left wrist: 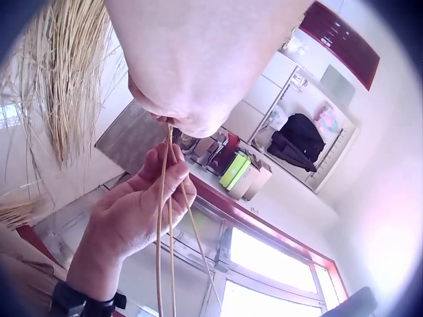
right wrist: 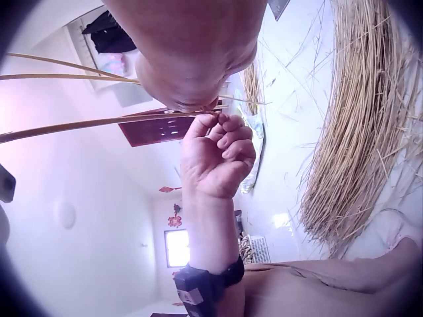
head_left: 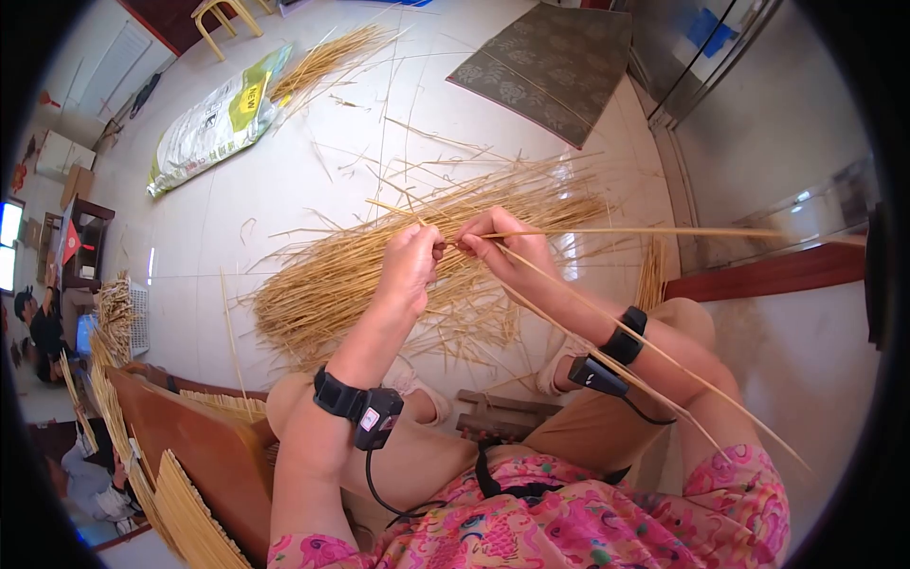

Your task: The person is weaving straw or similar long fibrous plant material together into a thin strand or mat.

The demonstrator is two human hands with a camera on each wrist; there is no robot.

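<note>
Chest-high over the floor, both hands meet at the near ends of a few long straw stalks (head_left: 654,230). The left hand (head_left: 414,261) pinches the stalk ends with curled fingers; short tips stick out past it. Right beside it, the right hand (head_left: 507,247) pinches the same stalks between thumb and fingers. From there one stalk runs out to the right and others slant down over the right forearm. In the left wrist view, three stalks fan out below the right hand's thumb (left wrist: 173,177). Below the hands lies a large heap of loose straw (head_left: 322,294).
A white and green sack (head_left: 218,128) with more straw lies at the upper left. A dark patterned mat (head_left: 550,71) is by the glass door. A brown wooden board (head_left: 194,446) and woven straw pieces (head_left: 190,507) stand at the left. Another person (head_left: 45,322) is at far left.
</note>
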